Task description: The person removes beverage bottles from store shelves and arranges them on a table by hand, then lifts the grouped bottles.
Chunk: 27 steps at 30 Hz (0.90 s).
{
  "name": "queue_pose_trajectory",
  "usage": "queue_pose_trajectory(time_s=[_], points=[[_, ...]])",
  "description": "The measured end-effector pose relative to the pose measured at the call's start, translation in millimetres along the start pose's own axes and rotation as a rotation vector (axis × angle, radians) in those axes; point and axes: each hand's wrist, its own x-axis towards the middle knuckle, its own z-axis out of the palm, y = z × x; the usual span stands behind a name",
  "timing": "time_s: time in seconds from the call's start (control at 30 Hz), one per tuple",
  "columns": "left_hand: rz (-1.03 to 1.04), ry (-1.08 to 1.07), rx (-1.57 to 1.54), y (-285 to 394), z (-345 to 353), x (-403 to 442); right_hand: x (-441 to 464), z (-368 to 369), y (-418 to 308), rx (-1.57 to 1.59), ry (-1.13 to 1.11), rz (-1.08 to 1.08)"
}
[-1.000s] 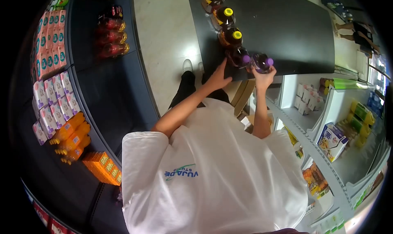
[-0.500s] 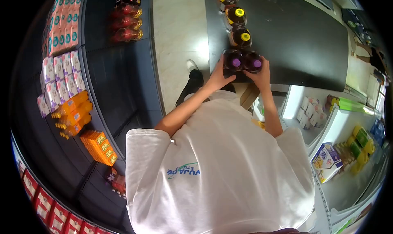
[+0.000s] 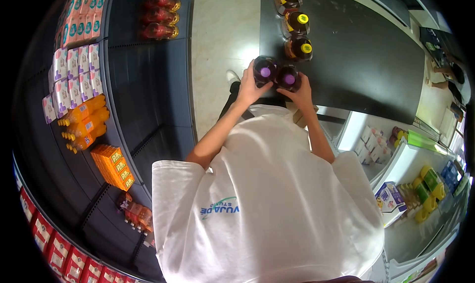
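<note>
Left fingers (image 3: 248,73) grip a rounded, purple-capped bottle (image 3: 265,71), right fingers (image 3: 305,83) its twin (image 3: 288,78). The black bench (image 3: 361,60) is smooth; the bottles' bases are hidden.

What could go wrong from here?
The left purple-capped bottle is by the edge of the dark table; it could fall if the left hand slips.
The right purple-capped bottle, in the right hand, sits close beside it; they might knock together.
Either could also bump the nearest yellow-capped bottle.
</note>
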Motion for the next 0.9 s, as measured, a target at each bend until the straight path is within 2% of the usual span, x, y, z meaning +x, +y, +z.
queue_pose_trajectory(time_s=[0.13,0.2,0.3,0.33,0.4,0.47,0.5,0.6,0.63,0.67,0.7,0.83,0.9], points=[[0.000,-0.002,-0.025,2,7,-10,2,-16,2,0.049,-0.074,0.023],[-0.091,-0.053,-0.144,-3,9,-10,4,-27,12,0.108,-0.125,0.025],[-0.013,-0.122,-0.228,-8,6,-5,12,-53,31,0.223,-0.355,0.055],[0.013,-0.136,-0.180,-7,2,-4,23,-67,44,0.218,-0.357,0.057],[0.037,-0.141,-0.141,-2,-9,0,52,-88,64,0.031,-0.558,0.197],[-0.029,-0.304,-0.197,2,-25,6,76,-82,41,0.407,-0.177,0.342],[0.006,-0.295,-0.249,-19,-19,10,88,-74,28,0.529,-0.049,0.437],[0.015,-0.321,-0.348,-39,-19,26,129,-60,15,0.438,-0.187,0.498],[0.130,-0.226,-0.172,-42,-19,28,140,-60,16,0.440,-0.193,0.497],[0.129,-0.221,-0.167,-44,-17,32,152,-63,17,0.362,-0.299,0.549],[0.038,-0.221,-0.235,-41,-14,36,160,-65,18,0.282,-0.403,0.598],[-0.181,-0.224,-0.436,-27,-5,47,162,-57,24,0.217,-0.345,0.541],[-0.147,-0.171,-0.396,-22,2,54,158,-47,22,0.214,-0.357,0.537]])
